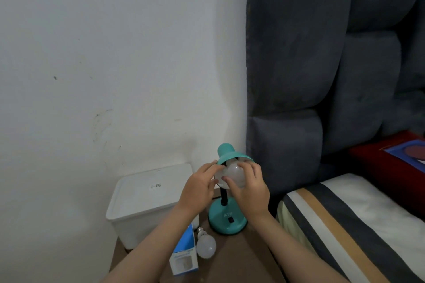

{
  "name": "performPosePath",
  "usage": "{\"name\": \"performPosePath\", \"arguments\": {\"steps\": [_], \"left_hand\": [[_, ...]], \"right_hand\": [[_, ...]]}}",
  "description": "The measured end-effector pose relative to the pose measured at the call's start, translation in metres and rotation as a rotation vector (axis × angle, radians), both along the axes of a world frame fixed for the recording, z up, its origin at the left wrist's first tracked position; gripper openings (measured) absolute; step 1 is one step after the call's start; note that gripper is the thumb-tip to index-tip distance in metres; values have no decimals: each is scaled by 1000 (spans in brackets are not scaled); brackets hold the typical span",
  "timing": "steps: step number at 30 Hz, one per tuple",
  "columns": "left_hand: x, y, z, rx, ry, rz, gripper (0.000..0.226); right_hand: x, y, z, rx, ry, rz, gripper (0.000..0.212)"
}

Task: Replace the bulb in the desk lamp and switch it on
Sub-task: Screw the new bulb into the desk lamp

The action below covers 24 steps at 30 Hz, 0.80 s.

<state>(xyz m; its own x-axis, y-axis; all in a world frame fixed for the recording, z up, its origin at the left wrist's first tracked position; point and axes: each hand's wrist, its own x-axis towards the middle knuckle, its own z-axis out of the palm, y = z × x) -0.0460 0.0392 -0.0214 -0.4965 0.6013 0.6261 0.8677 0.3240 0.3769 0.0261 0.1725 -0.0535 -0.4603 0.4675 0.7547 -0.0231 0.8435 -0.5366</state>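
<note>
A teal desk lamp (226, 220) stands on a brown bedside table (232, 257), its shade (226, 153) tilted toward me. A white bulb (232, 173) sits in the mouth of the shade. My right hand (249, 188) wraps its fingers around the bulb's right side. My left hand (200, 187) touches the bulb's left side and the shade's rim with its fingertips. A second white bulb (206, 246) lies on the table in front of the lamp, screw base pointing away. The lamp's black switch (230, 220) is on its base.
A blue and white bulb box (184, 257) lies next to the loose bulb. A white lidded plastic bin (147, 202) stands left of the lamp against the wall. A grey padded headboard (310, 76) and a bed with striped bedding (345, 225) are on the right.
</note>
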Motion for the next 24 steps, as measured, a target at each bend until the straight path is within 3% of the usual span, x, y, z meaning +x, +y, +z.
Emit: {"name": "performPosePath", "arguments": {"steps": [10,16,24], "left_hand": [[4,2,-1,57,-66,-8,45],[6,4,-4,49,-85,6,44],[9,6,-6,74,-83,24,42]], "right_hand": [[2,-3,-9,-131,44,117,50],[5,-6,-8,-423,3,26,52],[-1,-13,-16,-345,157,76,53]]}}
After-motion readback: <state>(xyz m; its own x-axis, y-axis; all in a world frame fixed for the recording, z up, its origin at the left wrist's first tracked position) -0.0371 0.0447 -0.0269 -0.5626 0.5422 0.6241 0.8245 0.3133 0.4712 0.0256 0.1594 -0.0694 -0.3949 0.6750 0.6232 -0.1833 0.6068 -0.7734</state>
